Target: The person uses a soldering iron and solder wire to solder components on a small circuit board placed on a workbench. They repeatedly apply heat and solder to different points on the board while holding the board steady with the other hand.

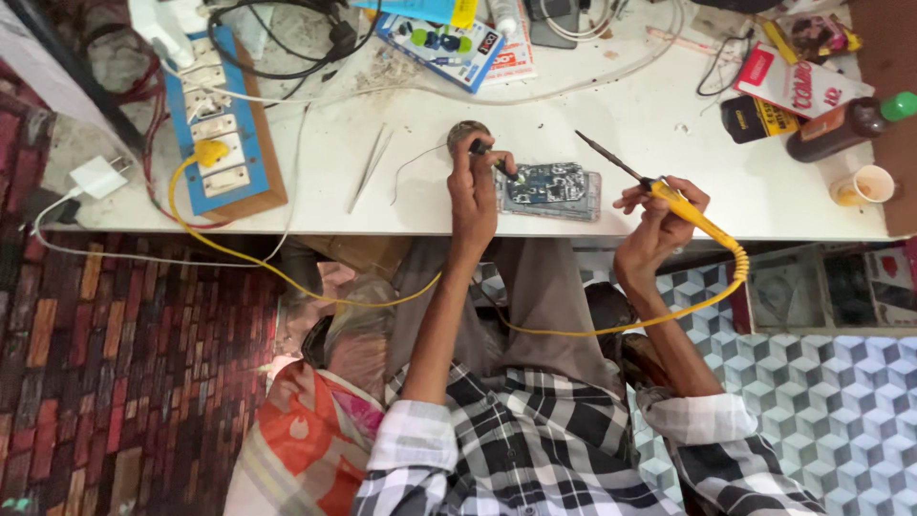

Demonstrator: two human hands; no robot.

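Left hand [475,186] pinches small dark part over opened phone [548,189] lying on white table [621,124]. Right hand [657,222] closed around yellow soldering iron [669,199], tip up in air, off phone. Looks like joining step about to start. Next move needs hot tip brought down slow and steady onto board. Tweezers [369,168] lie nearby.

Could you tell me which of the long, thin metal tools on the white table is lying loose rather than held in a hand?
The tweezers, lying flat left of the left hand. The yellow-handled soldering iron is gripped in the right hand, its tip raised over the table.
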